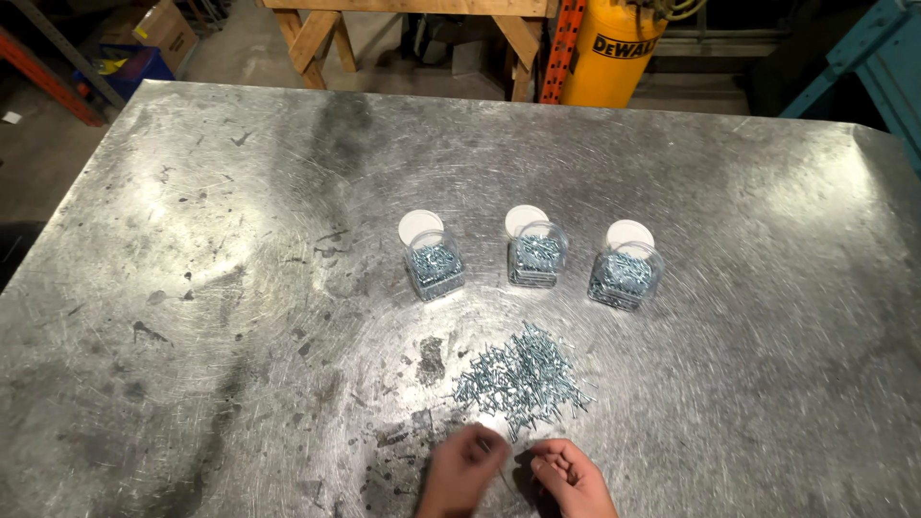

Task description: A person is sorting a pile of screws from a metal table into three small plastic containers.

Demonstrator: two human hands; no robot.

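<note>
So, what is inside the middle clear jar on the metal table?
The middle jar is open and holds silver screws, filling much of it. Its white lid lies behind it. The jar's bottom is covered by the screws.

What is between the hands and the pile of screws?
Nothing visible. The left hand and right hand rest at the near edge of the screws, with only bare metal table around them. The three jars stand beyond the pile.

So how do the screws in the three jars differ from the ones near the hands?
The screws in the jars are contained in upright clear open jars. The loose pile of screws lies scattered flat on the metal table, just beyond both hands. Both look like the same small silvery screws.
</note>
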